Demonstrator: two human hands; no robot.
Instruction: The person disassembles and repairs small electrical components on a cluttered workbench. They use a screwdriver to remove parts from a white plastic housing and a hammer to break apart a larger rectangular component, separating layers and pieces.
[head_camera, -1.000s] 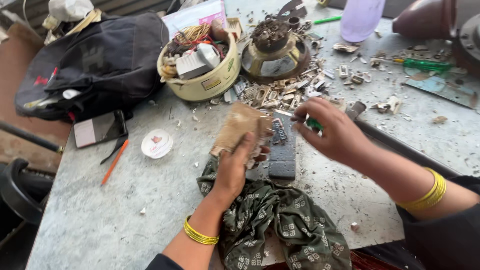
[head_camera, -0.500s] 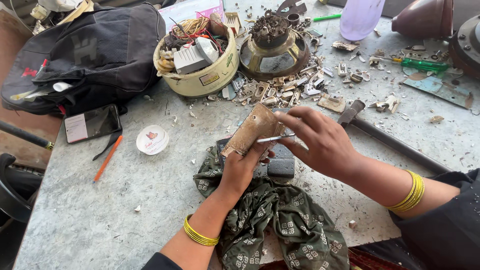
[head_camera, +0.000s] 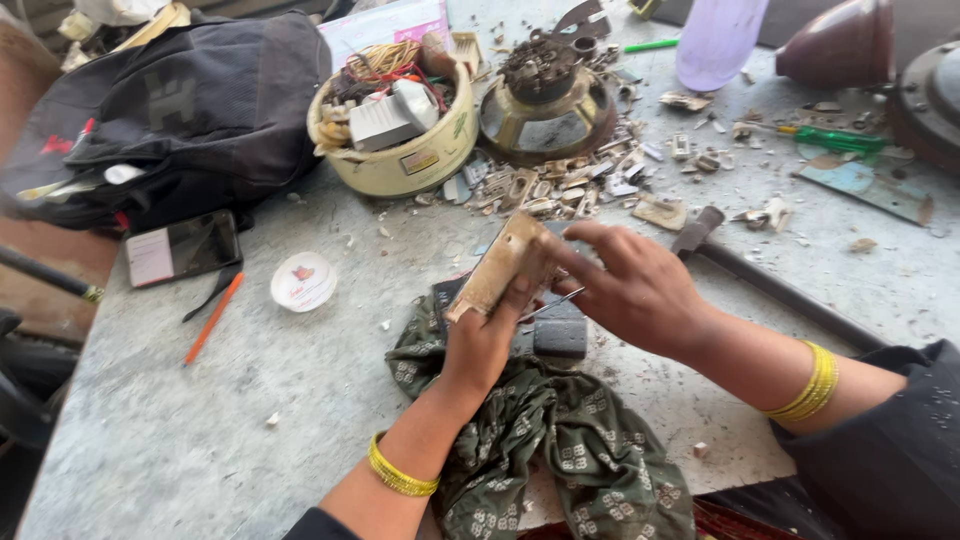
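- Gripping a tan, flat metal plate (head_camera: 503, 265) from below, the left hand (head_camera: 483, 345) has its fingers closed around the plate's lower end, tilting it above the dark block (head_camera: 556, 335).
- The right hand (head_camera: 632, 287) pinches a thin metal tool (head_camera: 553, 303) against the plate, fingers together on it.
- A green patterned cloth (head_camera: 560, 450) lies under the block, towards the person.
- Beyond the block sit a cream bowl of wires (head_camera: 395, 125), a round motor part (head_camera: 547, 100) and scattered metal scraps (head_camera: 560, 185).
- Left of the block lie a white lid (head_camera: 303, 281), an orange pencil (head_camera: 213, 317) and a phone (head_camera: 182, 248).
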